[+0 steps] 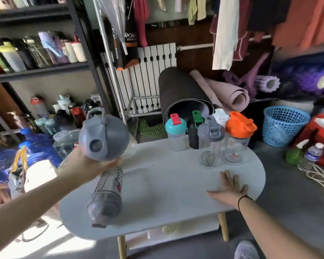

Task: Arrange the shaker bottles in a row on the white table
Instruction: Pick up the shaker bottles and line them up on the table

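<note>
My left hand [88,163] grips a grey-lidded shaker bottle [104,135] and holds it in the air over the left end of the white table [166,186], lid toward the camera. Another grey-lidded bottle [107,197] lies on its side on the table just below it. At the far right edge stand a teal-lidded bottle [176,134], a black bottle with a green cap [195,131], a clear grey-lidded bottle [210,141] with a wire ball inside, a white-lidded one [220,116] behind, and an orange-lidded bottle [238,137]. My right hand [228,187] rests flat on the table, fingers spread.
A shelf unit [41,71] packed with bottles fills the left. Rolled mats [185,92] lean behind the table. A blue basket [283,126] and a water bottle [312,154] sit on the floor at right. Blue jugs [37,144] stand at the left.
</note>
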A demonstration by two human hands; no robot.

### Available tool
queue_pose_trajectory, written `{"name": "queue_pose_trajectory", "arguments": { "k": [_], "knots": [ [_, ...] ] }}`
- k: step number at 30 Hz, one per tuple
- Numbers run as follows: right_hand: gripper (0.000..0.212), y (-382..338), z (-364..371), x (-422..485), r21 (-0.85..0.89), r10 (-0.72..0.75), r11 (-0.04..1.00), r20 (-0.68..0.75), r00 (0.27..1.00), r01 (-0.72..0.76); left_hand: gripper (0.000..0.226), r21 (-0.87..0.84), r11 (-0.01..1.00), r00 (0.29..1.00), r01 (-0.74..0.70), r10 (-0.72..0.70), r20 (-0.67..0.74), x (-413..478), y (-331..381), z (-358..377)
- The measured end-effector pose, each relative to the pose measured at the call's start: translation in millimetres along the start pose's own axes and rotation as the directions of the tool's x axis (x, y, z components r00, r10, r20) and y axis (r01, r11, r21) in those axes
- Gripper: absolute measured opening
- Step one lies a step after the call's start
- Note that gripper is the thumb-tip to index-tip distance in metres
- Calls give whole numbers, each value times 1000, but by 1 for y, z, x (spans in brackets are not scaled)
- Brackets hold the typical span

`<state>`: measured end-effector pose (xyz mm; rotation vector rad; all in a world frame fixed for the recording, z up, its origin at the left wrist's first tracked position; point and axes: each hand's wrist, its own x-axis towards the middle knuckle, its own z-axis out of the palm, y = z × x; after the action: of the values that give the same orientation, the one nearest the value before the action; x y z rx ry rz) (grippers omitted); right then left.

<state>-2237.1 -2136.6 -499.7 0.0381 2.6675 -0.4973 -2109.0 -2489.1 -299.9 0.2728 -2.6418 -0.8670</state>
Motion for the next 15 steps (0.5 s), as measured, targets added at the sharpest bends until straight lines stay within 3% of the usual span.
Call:
{"name": "queue_pose_trajectory", "arguments": {
  "k": [1, 2, 4, 8, 12, 15],
  "knots": [
    [105, 0, 0, 0, 0, 2, 1000, -6, 1000, -2, 36, -31, 1000, 999, 1, 1, 53, 6, 8, 14],
    [105, 0, 0, -1, -2, 0, 1000, -10, 1000, 0, 39, -89, 996, 995, -7, 15, 96, 14, 18, 32],
    [105, 0, 0, -2, 0, -7, 1000, -13, 1000, 7, 71, -149, 986, 983, 68, -41, 180, 31, 44, 81],
    [104, -1, 0, -3, 8, -18, 1000, -26, 1000, 18, 87, -326, 898, 930, 295, -192, 313, 58, 47, 173],
    [103, 0, 1, -1, 5, -30, 1000, -47, 998, 31, 86, -295, 878, 901, 377, -274, 336, 62, 52, 224],
    [102, 0, 2, 1, -3, -25, 1000, -50, 998, 25, 97, -343, 851, 900, 398, -288, 328, 68, 51, 241]
  ]
}}
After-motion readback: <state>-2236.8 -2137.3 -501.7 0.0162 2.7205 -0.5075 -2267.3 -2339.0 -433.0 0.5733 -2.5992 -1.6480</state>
